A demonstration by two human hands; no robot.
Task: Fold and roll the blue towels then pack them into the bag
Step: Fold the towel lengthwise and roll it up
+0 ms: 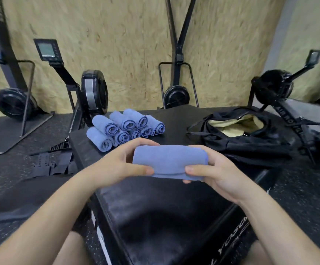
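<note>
Blue towel roll [169, 161] is held in the air over the black counter [174, 217], one end in each hand. Left hand [115, 165]: thumb on the near side, fingers curled over the far top of the roll. Right hand [218, 173]: thumb pinching down the loose flap on the near edge, fingers wrapped behind.

Roll looks tight and complete, so rolling reads as done for this one. Stack of rolled towels [124, 129] sits far left on the counter in two layers, spiral ends facing us. Black bag [247, 136] lies far right, mouth open, tan lining showing, no towel visible inside. No flat towel in view. Packing not yet begun, I'd say.

Next: put this roll on the stack or take it straight to the bag. Keep the flap pinned or it unrolls. Bag mouth is slack and may need a hand to hold it open.
</note>
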